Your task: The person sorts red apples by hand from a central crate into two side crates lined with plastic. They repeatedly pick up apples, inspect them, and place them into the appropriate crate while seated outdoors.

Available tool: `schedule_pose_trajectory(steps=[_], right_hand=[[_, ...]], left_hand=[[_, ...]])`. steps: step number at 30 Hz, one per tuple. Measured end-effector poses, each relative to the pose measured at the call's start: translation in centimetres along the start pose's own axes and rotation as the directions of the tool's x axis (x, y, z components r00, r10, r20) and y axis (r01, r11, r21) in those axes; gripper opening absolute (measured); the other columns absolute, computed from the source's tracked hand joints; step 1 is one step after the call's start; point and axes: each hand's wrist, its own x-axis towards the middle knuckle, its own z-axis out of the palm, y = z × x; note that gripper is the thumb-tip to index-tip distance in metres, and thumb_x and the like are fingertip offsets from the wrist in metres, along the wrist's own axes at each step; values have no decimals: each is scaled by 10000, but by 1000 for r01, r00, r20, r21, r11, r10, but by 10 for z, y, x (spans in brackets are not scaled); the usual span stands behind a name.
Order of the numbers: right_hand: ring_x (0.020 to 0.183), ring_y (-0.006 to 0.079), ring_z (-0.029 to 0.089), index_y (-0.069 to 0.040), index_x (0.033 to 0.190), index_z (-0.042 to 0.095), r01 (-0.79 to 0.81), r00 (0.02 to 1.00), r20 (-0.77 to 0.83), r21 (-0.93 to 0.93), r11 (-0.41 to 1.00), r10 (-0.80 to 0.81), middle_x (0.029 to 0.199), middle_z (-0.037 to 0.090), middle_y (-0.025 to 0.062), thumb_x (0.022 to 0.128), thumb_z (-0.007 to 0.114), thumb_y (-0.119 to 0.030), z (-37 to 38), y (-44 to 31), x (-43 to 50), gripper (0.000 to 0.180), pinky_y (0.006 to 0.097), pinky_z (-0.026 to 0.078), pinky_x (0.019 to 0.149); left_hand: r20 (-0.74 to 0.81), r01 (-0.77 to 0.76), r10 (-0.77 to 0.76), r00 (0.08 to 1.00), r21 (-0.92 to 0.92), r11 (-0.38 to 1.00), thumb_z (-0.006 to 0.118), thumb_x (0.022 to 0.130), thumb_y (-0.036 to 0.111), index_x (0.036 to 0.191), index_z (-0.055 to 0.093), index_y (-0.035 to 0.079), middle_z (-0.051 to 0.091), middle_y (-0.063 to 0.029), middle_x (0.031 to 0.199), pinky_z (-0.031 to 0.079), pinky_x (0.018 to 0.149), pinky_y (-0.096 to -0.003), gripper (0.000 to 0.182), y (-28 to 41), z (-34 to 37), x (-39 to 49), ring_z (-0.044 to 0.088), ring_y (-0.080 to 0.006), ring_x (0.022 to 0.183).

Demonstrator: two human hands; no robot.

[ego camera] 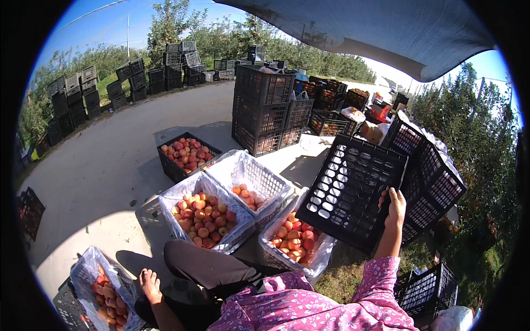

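My right hand [395,207] grips the side of a black plastic crate [352,182], which is held tilted so its slotted bottom faces me. No fruit shows in it. Under its lower left corner stands a plastic-lined crate of apples [295,242]. My left hand [151,285] holds nothing, fingers extended, beside my knee. To its left is another lined crate [89,269] with apples [109,300] in it. In front of my legs, a lined crate [182,229] is heaped with red and yellow apples [203,217]. The lined crate [265,186] behind it has apples only over part of its bottom.
An unlined black crate of apples [186,155] stands farther out on the pavement. Stacked black crates [263,109] rise behind it, and more stacks [430,169] stand close on my right. A dark shade cloth [372,33] hangs overhead. Several crate stacks [182,62] line the far roadside.
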Motion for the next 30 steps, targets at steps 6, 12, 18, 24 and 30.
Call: schedule_pose_trajectory(steps=[6, 12, 18, 24, 30], right_hand=[[544, 152, 573, -68, 908, 583, 40, 998, -37, -135, 990, -46, 748, 642, 55, 1002, 595, -202, -2, 13, 15, 164, 292, 459, 458], [543, 143, 583, -61, 915, 574, 30, 992, -109, -314, 949, -68, 745, 653, 60, 1006, 595, -213, -34, -11, 22, 178, 288, 452, 445], [490, 163, 566, -94, 868, 555, -31, 994, -102, -524, 851, -26, 698, 621, 47, 993, 584, -223, -42, -16, 23, 182, 301, 427, 402], [434, 176, 549, -84, 844, 545, -139, 990, -69, -656, 742, 124, 649, 599, 66, 982, 568, -191, 7, 39, 8, 177, 313, 414, 353], [449, 183, 567, -72, 834, 535, -168, 979, -43, -732, 660, 202, 661, 617, 83, 991, 582, -183, 48, 51, -21, 197, 322, 426, 377]], left_hand=[[-54, -36, 31, 998, -94, 995, 640, 985, 340, 1223, 595, 182, 655, 4, 1035, 440, 593, -234, 289, -1, -26, -7, 625, -125, 857], [46, -99, 114, 992, -241, 965, 634, 996, 252, 1223, 584, 88, 636, -24, 1005, 452, 609, -218, 284, 13, -21, -32, 616, -124, 839], [52, 48, -40, 998, -151, 987, 662, 973, 301, 1221, 594, 97, 631, -9, 1061, 471, 731, -227, 329, 24, 37, -67, 616, -138, 942], [44, 207, -203, 978, -217, 954, 631, 989, 280, 1202, 581, 89, 635, -24, 1081, 479, 805, -286, 290, 24, 49, -53, 618, -142, 949], [97, 281, -279, 955, -8, 960, 606, 999, 279, 1247, 566, 93, 624, -37, 1101, 481, 831, -322, 313, 20, 81, -36, 597, -155, 945]])
